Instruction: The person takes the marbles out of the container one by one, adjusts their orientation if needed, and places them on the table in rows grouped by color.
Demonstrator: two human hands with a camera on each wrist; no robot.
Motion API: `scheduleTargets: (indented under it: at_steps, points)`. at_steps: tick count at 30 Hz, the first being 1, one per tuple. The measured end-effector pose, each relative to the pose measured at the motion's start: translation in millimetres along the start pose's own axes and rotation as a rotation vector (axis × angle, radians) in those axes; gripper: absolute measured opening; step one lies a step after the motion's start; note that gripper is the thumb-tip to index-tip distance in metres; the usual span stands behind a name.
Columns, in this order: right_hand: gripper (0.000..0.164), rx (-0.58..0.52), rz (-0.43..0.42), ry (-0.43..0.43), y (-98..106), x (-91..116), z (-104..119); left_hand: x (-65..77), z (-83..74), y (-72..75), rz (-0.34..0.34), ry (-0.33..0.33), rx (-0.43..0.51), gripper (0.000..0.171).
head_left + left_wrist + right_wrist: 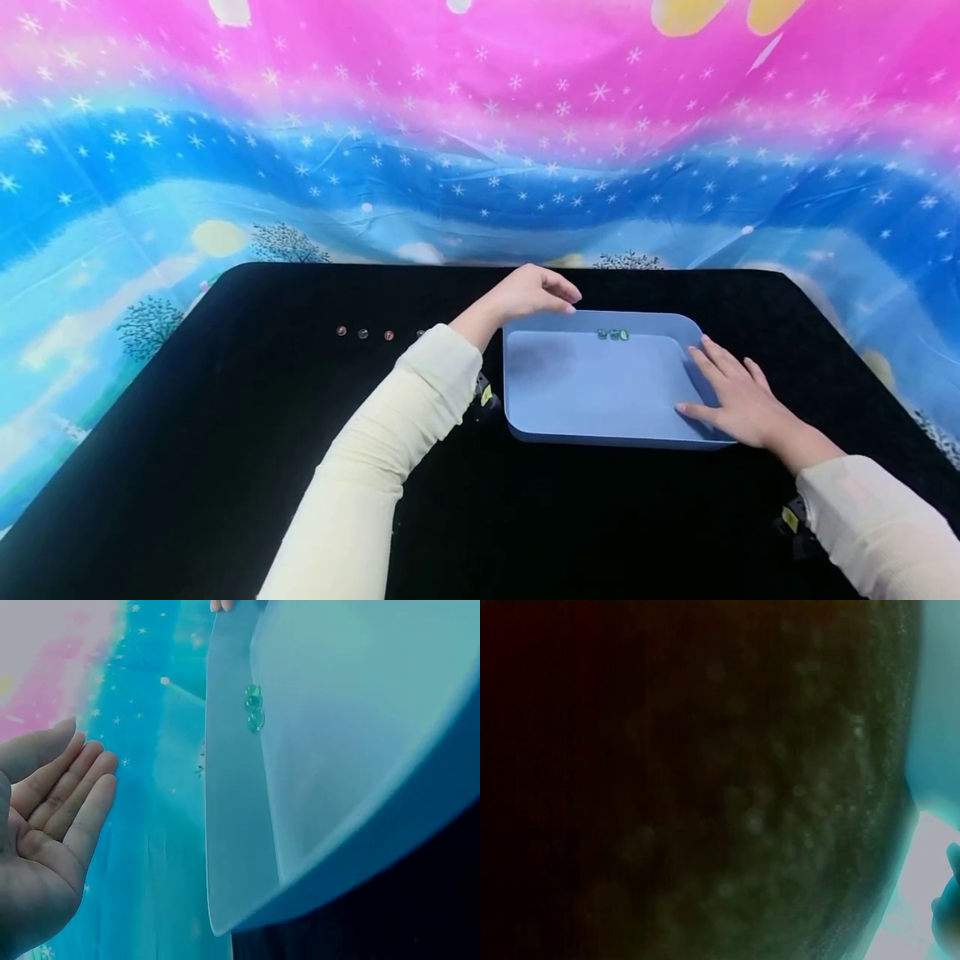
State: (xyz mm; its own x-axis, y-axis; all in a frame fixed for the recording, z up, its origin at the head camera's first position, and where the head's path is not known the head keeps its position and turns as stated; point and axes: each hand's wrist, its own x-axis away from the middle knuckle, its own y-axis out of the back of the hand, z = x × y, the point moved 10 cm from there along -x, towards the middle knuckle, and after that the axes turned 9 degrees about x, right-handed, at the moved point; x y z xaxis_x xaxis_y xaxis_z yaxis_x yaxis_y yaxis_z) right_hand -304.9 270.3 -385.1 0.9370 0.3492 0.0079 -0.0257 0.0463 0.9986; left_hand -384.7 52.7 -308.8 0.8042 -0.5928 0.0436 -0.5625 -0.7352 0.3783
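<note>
1. Pale-blue, round-cornered rectangular tray [585, 387], plastic by its look, sits between the two hands, open side up.
2. Right hand [738, 400]: fingers spread over the tray's right end, thumb reaching inside; appears to steady it. Right wrist view too dark and blurred to add anything.
3. Left hand [527, 292]: over the tray's far left corner. Left wrist view shows a bare palm, fingers loosely extended, nothing pinched, hand apart from the wall.
4. Green, translucent, rounded glass-like beads [614, 334], three, lie in the tray at the foot of its far wall, to the right of the left fingertips and slightly nearer the body.
5. Small, round, reddish and dark shiny pieces [388, 335] lie in a spaced row on the black cloth-like table surface [247, 400], left of the left hand; one is partly covered by its sleeve.
6. Step in hand (judged): placing or arranging small pieces in the tray, left hand between pieces.
7. Next move (judged): left hand would need to pinch one small piece, right hand bracing.
8. Orientation: tray's long axis runs left-right, from below the left hand to the right hand; the bead line lies roughly parallel.
</note>
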Motion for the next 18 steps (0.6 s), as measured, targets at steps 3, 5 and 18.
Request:
scheduleTargets:
  at_steps: [3,5,18]
  points:
    - [0.090,-0.001,-0.003,0.000,0,0,1,-3.8,-2.7,-4.5,0.005,-0.009,-0.003,0.025]
    - [0.090,0.000,-0.002,-0.001,0,0,0,-7.2,-5.8,-7.4,0.005,-0.013,-0.009,0.024]
    - [0.091,0.002,0.008,-0.011,-1,0,0,-27.7,-15.0,-24.4,-0.029,-0.022,-0.014,0.022]
